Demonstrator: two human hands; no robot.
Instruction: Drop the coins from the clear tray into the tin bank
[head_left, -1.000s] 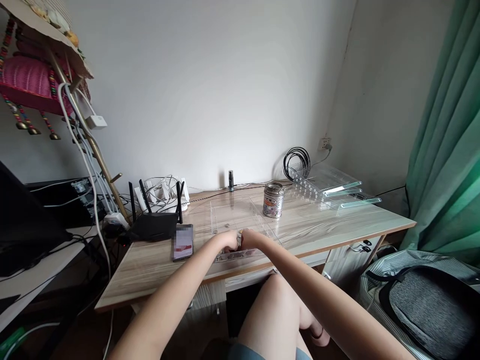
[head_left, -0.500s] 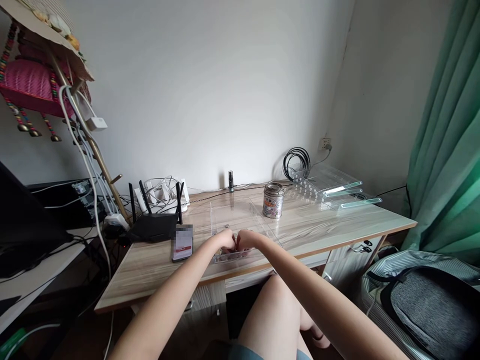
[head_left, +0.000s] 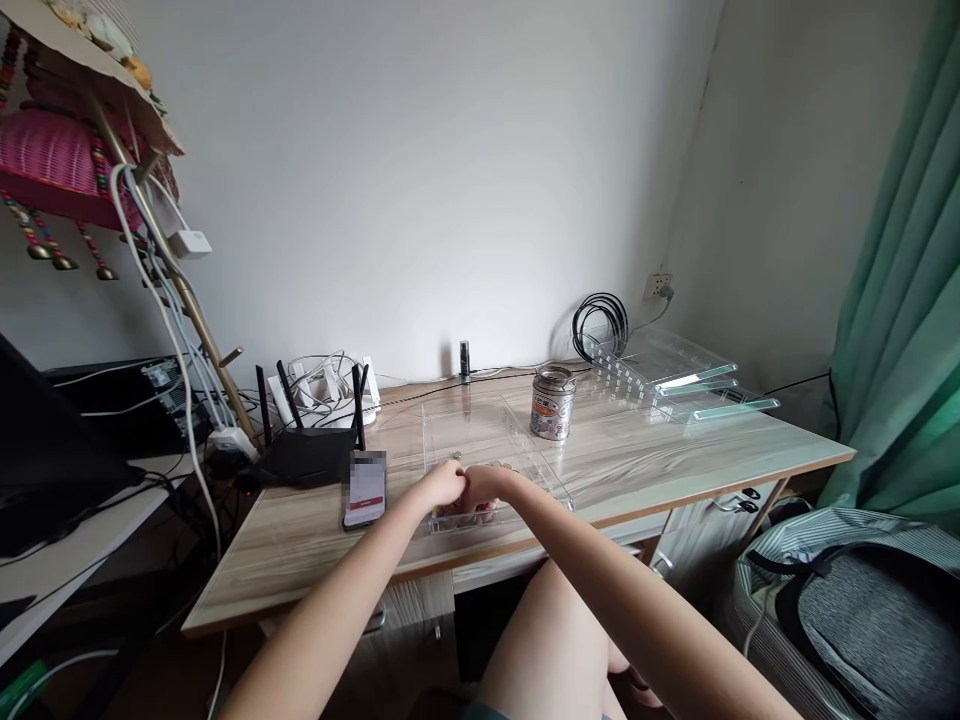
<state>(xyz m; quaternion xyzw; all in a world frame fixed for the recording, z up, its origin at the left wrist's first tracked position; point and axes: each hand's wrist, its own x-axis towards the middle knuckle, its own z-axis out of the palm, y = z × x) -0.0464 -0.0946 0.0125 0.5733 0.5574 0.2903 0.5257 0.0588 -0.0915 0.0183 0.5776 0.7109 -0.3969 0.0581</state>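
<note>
A clear plastic tray (head_left: 441,428) lies on the desk in front of me, with several small items near its front, too small to name. My left hand (head_left: 447,484) is in the front of the tray, fingers curled inward. Right against it, my right hand (head_left: 486,486) bends down with its fingers closed among the small items. The two hands touch or nearly touch, and whatever their fingertips hold is hidden. To the right of the tray stands a metal tin (head_left: 553,405) with a printed label.
A phone (head_left: 365,490) leans upright on the left, beside a black router (head_left: 307,455). Clear stacked trays (head_left: 675,370) and a black cable coil (head_left: 600,325) sit at the back right. A small dark bottle (head_left: 465,362) stands near the wall.
My right hand has shifted slightly left, closer against my left hand. More of the small items show to its right. The camera view has moved a little.
</note>
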